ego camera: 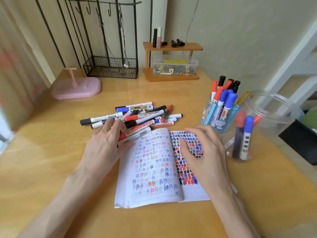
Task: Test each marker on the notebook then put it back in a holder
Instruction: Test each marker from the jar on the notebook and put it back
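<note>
The notebook (154, 169) lies open, its pages crowded with test marks. Behind it a pile of markers (137, 115) waits, so much seems left. To its right, the clear jar (267, 107) and the blue holder (208, 115) hold some markers. The left hand (104, 140), fingers spread, touches the pile. The right hand (204, 148), relaxed and empty, rests on the notebook.

"WHITEBOARD MARKER" on black-capped marker (103, 118)
</note>
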Demonstrator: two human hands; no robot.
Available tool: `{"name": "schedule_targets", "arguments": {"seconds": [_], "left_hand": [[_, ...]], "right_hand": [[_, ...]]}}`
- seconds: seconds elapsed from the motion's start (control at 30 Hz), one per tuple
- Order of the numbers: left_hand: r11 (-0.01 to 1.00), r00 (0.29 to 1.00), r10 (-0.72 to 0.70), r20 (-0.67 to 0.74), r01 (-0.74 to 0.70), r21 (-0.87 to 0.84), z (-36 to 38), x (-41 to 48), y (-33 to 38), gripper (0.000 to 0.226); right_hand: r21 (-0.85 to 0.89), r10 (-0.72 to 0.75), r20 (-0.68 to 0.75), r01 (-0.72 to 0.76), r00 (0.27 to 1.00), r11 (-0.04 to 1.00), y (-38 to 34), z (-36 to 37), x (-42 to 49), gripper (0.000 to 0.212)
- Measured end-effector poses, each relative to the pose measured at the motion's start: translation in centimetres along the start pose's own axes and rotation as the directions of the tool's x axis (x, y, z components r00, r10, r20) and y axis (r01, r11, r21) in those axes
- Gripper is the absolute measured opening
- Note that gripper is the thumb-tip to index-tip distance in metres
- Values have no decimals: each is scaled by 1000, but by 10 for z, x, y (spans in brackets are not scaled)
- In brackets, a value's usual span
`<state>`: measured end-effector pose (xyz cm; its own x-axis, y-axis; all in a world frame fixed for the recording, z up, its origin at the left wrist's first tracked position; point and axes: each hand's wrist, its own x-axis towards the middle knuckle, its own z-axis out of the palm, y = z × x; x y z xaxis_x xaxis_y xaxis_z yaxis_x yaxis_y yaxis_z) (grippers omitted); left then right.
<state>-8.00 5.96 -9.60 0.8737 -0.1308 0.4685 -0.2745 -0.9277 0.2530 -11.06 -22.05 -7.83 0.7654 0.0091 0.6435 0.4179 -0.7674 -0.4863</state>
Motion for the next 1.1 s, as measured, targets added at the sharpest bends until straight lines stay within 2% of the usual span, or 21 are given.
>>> {"name": "schedule_targets", "arguments": {"seconds": [0.1, 0.2, 0.33, 0.43, 0.53, 0.63, 0.7, 0.8, 0.9, 1.0, 1.1], "left_hand": [[997, 1000, 27, 9, -27, 77, 4, -1, -2, 31], [998, 999, 37, 0, -37, 53, 5, -2, 2, 27], [976, 1000, -4, 23, 9, -218, 1, -1, 19, 25], [882, 998, 8, 60, 21, -470, -6, -2, 42, 17], [769, 992, 59, 108, 24, -638, -12, -8, 68, 13], [700, 982, 117, 148, 24, -714, -10, -14, 80, 17], [694, 974, 132, 182, 40, -719, -6, -15, 78, 22], [770, 977, 125, 175, 16, -638, 0, -17, 74, 27], [807, 977, 159, 139, -47, -589, -3, -19, 82, 25], [822, 957, 255, 135, -141, -552, -5, -21, 89, 24], [796, 934, 288, 212, -111, -595, -7, -18, 93, 27]], "right_hand": [[0, 16, 39, -16, 999, 1000, 1, 1, -2, 24], [7, 44, 73, -45, 996, 999, 1, 1, -3, 22], [38, 62, 123, -67, 990, 997, -3, 5, -4, 16], [152, 155, 205, -187, 966, 971, -8, 7, -5, 29], [339, 261, 318, -367, 911, 866, -14, 9, -6, 42], [542, 301, 344, -449, 890, 710, -26, 6, -5, 32], [611, 382, 292, -479, 877, 630, -27, -2, -3, 29], [662, 474, 262, -514, 840, 546, -22, -12, -4, 38], [643, 456, 312, -538, 834, 545, -25, -13, -9, 38], [633, 422, 339, -536, 841, 559, -28, -16, -14, 42], [649, 421, 320, -520, 849, 555, -22, -22, -18, 40]]}}
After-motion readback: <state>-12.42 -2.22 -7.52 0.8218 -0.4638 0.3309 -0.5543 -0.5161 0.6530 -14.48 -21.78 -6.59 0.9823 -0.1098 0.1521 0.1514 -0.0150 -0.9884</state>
